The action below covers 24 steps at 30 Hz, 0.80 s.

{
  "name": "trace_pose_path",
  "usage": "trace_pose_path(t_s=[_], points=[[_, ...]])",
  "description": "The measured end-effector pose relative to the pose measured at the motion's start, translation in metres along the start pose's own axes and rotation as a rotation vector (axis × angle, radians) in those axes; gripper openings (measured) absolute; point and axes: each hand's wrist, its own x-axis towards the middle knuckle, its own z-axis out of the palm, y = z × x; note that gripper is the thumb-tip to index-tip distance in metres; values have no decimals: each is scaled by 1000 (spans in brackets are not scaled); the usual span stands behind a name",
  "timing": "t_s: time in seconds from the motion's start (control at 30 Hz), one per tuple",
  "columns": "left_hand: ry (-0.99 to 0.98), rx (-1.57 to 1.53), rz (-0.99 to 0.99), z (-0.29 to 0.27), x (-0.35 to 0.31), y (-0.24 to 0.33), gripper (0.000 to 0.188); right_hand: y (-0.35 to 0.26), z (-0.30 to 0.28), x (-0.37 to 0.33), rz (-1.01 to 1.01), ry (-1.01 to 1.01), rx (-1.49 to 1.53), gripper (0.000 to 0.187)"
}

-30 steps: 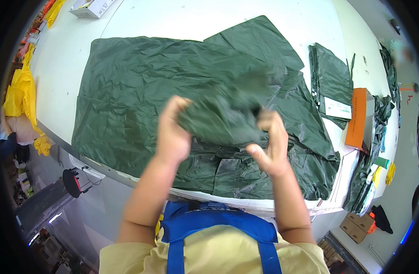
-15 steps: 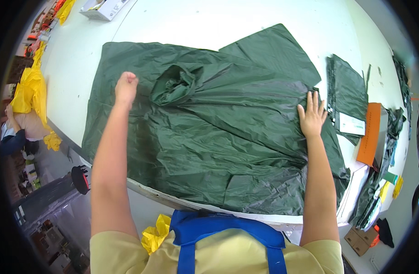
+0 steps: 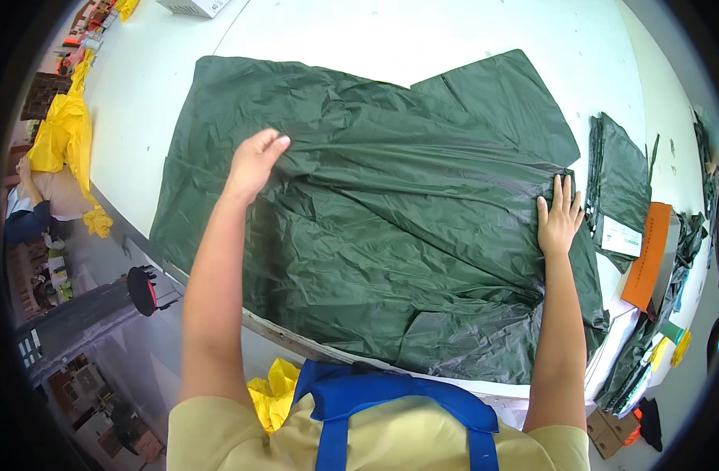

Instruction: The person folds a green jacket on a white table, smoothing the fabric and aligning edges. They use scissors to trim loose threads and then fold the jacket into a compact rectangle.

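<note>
A large dark green, shiny, crinkled garment [image 3: 351, 235] lies spread over the white table in front of me. My left hand [image 3: 256, 163] is over its left part, fingers curled and pressed together. Long folds run from near those fingertips toward the right, but whether cloth is pinched between them I cannot make out. At the garment's right end, my right hand [image 3: 559, 220] rests flat with its fingers stretched out, on the spot where the folds gather. A squared panel [image 3: 504, 102] of the same green cloth sticks out at the far side.
To the right on the white table [image 3: 359, 35] sit a folded green stack [image 3: 622, 180] with a white label and an orange box [image 3: 648, 251]. Yellow cloth [image 3: 65, 129] hangs at the left, beside another person's arm [image 3: 31, 184]. A white carton [image 3: 198, 6] stands far left.
My left hand has moved right, onto the garment. The raised, rolled opening in the cloth has dropped flat into long folds. My right hand stays flat at the right end. The view has shifted slightly.
</note>
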Motion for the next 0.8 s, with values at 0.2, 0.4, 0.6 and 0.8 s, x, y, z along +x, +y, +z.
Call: trace_pose_path(t_s=[0.2,0.4,0.6,0.8], points=[[4,89,-30,28,34,103,34,3,0,-2,13,-12,-46,61],[254,459,181,62,110,47,26,0,-4,-1,3,-11,-18,60],[322,736,435,77,122,46,17,28,-4,20,-15,-10,268,49],[-266,1246,253,64,134,114,29,8,-69,95,-193,-348,-125,30]])
